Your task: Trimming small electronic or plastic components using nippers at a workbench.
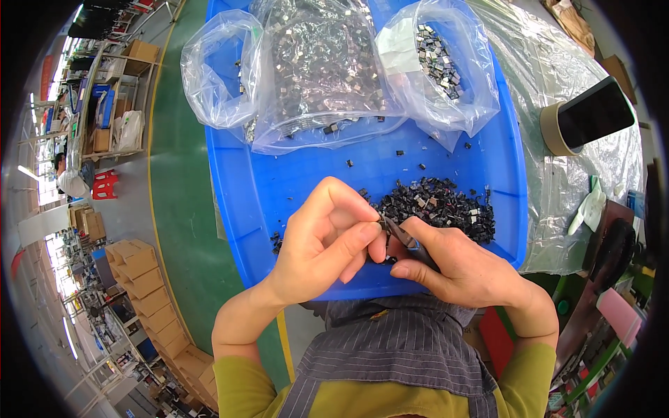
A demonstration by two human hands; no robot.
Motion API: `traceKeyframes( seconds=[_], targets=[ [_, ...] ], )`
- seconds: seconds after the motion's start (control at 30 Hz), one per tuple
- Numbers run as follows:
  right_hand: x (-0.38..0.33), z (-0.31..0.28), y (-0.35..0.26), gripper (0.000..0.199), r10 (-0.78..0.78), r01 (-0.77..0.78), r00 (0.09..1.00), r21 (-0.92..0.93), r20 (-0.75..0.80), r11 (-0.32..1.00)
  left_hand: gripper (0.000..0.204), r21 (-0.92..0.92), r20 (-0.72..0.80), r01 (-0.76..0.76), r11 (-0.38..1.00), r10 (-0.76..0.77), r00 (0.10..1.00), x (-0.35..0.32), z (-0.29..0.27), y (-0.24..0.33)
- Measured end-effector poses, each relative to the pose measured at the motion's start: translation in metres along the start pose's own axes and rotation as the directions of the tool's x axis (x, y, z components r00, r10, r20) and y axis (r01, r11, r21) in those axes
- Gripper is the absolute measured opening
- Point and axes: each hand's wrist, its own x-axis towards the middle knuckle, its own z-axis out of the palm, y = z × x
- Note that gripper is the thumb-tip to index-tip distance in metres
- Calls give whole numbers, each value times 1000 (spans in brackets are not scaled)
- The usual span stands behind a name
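Observation:
Over the near part of a blue tray (293, 182), my left hand (324, 244) pinches a small dark part (380, 219) between thumb and fingertips. My right hand (463, 261) is closed around the dark handles of a pair of cutting pliers (417, 252). The plier jaws point left and meet the small part at my left fingertips; whether they are cutting it cannot be made out. Just beyond my hands lies a loose heap of small black parts (439, 202), some with silvery faces. A few more of these parts are scattered singly across the tray.
At the tray's far side are a large clear bag (324, 70) of small parts, an open clear bag (223, 76) on the left and another open bag (446, 70) on the right. A phone (596, 115) leans on a tape roll (555, 130) to the right. Cardboard boxes (139, 279) stand left.

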Motion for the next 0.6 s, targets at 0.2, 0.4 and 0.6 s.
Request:
traceKeyframes(
  seconds=[0.2,0.4,0.6],
  targets=[
    [0,0,-1,25,-38,36,997,-22,-73,999,16,362,60,-52,931,33,998,4,-9,2],
    [0,-1,1,22,-59,60,996,6,-64,998,16,776,212,-490,397,567,796,9,-6,-11],
    [-1,0,4,24,-90,90,994,-8,-55,996,13,714,213,-450,536,447,869,8,-8,-3]
  ],
)
